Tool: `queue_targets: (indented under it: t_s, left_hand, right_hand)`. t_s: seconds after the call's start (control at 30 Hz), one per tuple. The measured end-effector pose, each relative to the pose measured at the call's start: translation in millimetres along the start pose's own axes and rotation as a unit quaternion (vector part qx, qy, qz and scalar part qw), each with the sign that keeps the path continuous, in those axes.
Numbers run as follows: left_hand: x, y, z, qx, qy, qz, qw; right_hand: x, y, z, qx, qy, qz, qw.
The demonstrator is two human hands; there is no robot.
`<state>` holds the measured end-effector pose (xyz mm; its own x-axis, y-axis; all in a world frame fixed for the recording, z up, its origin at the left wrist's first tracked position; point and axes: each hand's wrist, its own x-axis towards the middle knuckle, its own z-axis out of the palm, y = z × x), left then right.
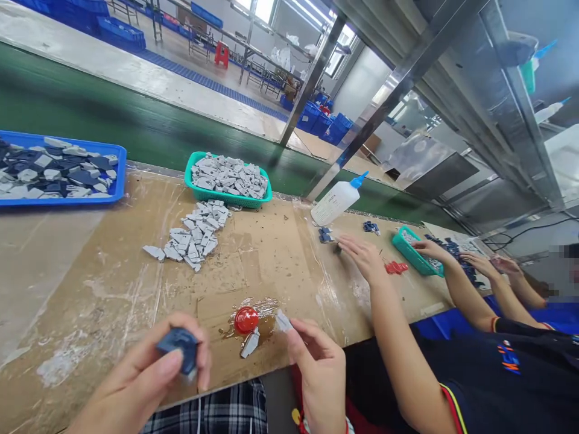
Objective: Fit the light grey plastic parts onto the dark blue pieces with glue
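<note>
My left hand (149,377) is closed round a dark blue plastic part (177,348) at the near edge of the cardboard-covered bench (113,283). My right hand (319,374) pinches a small grey piece (283,320) between thumb and forefinger. Between the two hands sit a red cap (246,319) in a patch of glue and another grey piece (249,343) lying on the cardboard.
A heap of grey pieces (194,236) lies mid-bench below a teal basket (228,179) full of them. A blue tray (61,169) of grey and blue parts sits far left. A glue bottle (338,199) lies right. Co-workers' hands (362,256) work beside a second teal basket (414,253).
</note>
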<state>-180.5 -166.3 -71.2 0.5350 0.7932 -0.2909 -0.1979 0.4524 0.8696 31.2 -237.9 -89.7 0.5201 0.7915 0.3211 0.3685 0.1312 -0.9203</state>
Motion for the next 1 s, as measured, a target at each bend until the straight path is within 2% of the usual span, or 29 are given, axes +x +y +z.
queue_targets:
  t_s: [0.07, 0.13, 0.23, 0.33, 0.4, 0.53, 0.57, 0.67, 0.73, 0.83, 0.9, 1.0]
  left_hand:
    - [6.8, -1.5, 6.5, 0.068, -0.036, -0.016, 0.997]
    - [8.3, -5.7, 10.7, 0.152, -0.043, -0.003, 0.987]
    - [3.3, -6.8, 18.1, 0.193, -0.048, 0.02, 0.98]
    - [-3.3, -0.1, 27.1, 0.207, -0.006, 0.045, 0.977]
    - [-5.4, 4.2, 31.7, 0.213, 0.017, 0.06, 0.975]
    - [-5.4, 2.0, 34.1, 0.263, -0.034, 0.091, 0.96]
    - [-5.5, -0.7, 34.1, 0.286, -0.028, 0.102, 0.952]
    - [-7.2, -11.2, 35.4, 0.336, 0.042, 0.109, 0.934]
    - [-7.9, -18.6, 37.1, 0.316, 0.075, 0.089, 0.942]
    - [-6.3, -26.5, 38.4, 0.247, 0.093, 0.058, 0.963]
    - [-4.0, -28.2, 37.6, 0.21, 0.09, 0.041, 0.973]
    - [-1.1, -26.1, 34.9, 0.132, 0.065, -0.014, 0.989]
  right_hand:
    - [2.5, -11.6, 2.5, 0.034, -0.009, -0.014, 0.999]
    - [3.1, -23.7, 6.2, 0.042, -0.03, -0.062, 0.997]
    - [1.1, -36.6, 13.0, 0.042, -0.086, -0.104, 0.99]
    - [-3.6, -40.3, 20.8, 0.058, -0.116, -0.117, 0.985]
    - [-7.7, -39.6, 26.2, 0.066, -0.106, -0.127, 0.984]
    - [-16.3, -36.7, 35.5, 0.05, -0.071, -0.152, 0.985]
    - [-18.6, -36.0, 37.1, 0.039, -0.067, -0.162, 0.984]
    - [-26.4, -33.5, 39.5, -0.013, -0.066, -0.193, 0.979]
    - [-31.9, -31.6, 39.6, -0.048, -0.089, -0.217, 0.971]
    - [-37.3, -29.4, 39.2, -0.102, -0.123, -0.241, 0.957]
    - [-37.3, -29.1, 39.0, -0.116, -0.125, -0.245, 0.954]
    - [-32.8, -31.2, 37.8, -0.073, -0.142, -0.251, 0.955]
